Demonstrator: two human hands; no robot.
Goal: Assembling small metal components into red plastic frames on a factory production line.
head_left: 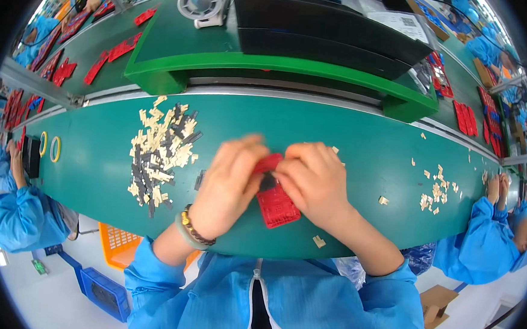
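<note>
A red moulded plastic panel (279, 209) is held just above the green table, in front of my body, with its lower part tilted toward me. My left hand (229, 180) is closed at the panel's upper left side, its fingertips smeared by motion. From the other side, the thumb and bent fingers of my right hand (317, 178) pinch the panel's upper part. Between both hands a small dark patch (268, 181) shows on the red piece; what it is I cannot make out. A beaded bracelet and a pale bangle circle my left wrist.
Left of my hands lies a pile of cream and black small pieces (162, 149). Scattered cream pieces (437, 190) lie at right. A green-edged shelf (281, 64) carries a black box (331, 39) and a white fan (202, 3). Co-workers in blue sit on both sides.
</note>
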